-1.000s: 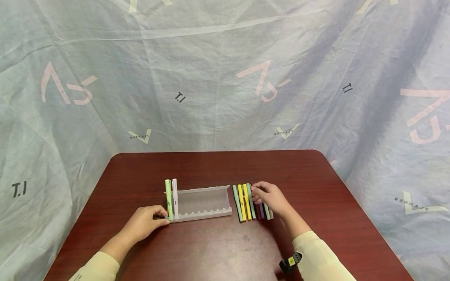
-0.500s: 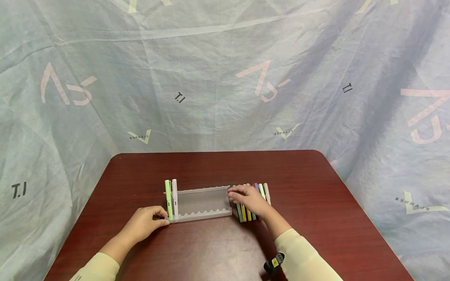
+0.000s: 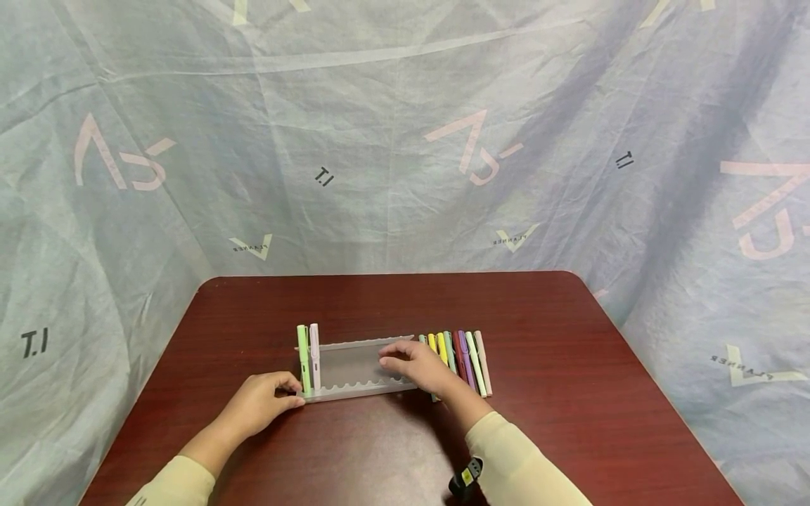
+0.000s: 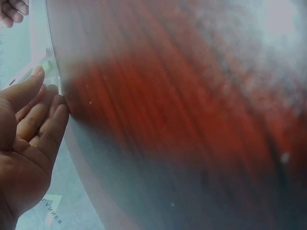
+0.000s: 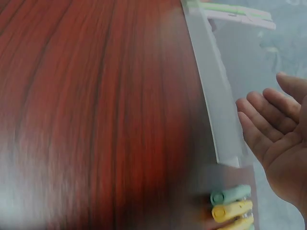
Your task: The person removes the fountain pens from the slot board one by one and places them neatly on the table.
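Observation:
A clear, notched pen rack lies on the table. My left hand holds its left front corner between thumb and fingers. In the left part of the rack lie two capped pens side by side: a lime green pen and a pale pink pen. Over the rack's right part hovers my right hand, its fingers loosely bent and nothing in them. The right wrist view shows the right hand's palm bare beside the rack's front rail.
Right of the rack lies a row of several pens, among them a yellow pen, a purple pen and a pink pen. My right forearm partly covers the row. Printed cloth hangs behind the dark red table.
My right hand has moved left, from above the row of pens to above the rack's right part. The left hand and the rack have stayed in place.

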Tool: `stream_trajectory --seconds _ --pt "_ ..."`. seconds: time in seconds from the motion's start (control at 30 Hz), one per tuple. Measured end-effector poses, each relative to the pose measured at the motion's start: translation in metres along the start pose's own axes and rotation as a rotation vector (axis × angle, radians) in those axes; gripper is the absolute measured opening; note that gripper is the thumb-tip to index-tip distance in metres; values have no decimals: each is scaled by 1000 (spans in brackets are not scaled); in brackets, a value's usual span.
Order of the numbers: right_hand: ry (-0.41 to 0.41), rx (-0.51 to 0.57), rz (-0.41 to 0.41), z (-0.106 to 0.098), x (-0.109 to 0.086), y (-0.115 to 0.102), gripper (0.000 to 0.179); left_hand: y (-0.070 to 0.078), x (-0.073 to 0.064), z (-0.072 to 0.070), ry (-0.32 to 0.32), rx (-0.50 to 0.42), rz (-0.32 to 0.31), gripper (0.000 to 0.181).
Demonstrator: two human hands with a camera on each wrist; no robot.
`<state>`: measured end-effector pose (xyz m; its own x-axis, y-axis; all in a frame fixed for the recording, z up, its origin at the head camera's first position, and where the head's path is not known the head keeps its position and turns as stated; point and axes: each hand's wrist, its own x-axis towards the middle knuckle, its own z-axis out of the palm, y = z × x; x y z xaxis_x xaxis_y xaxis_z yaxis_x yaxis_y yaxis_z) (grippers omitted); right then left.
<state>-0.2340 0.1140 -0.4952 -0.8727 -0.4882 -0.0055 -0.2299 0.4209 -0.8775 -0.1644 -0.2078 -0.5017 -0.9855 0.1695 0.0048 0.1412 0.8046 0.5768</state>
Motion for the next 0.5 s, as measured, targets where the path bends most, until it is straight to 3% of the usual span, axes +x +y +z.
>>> stream_trajectory --seconds 0.5 --pt "-8 16 -21 36 19 -19 36 -1 0 1 -8 -2 -2 12"
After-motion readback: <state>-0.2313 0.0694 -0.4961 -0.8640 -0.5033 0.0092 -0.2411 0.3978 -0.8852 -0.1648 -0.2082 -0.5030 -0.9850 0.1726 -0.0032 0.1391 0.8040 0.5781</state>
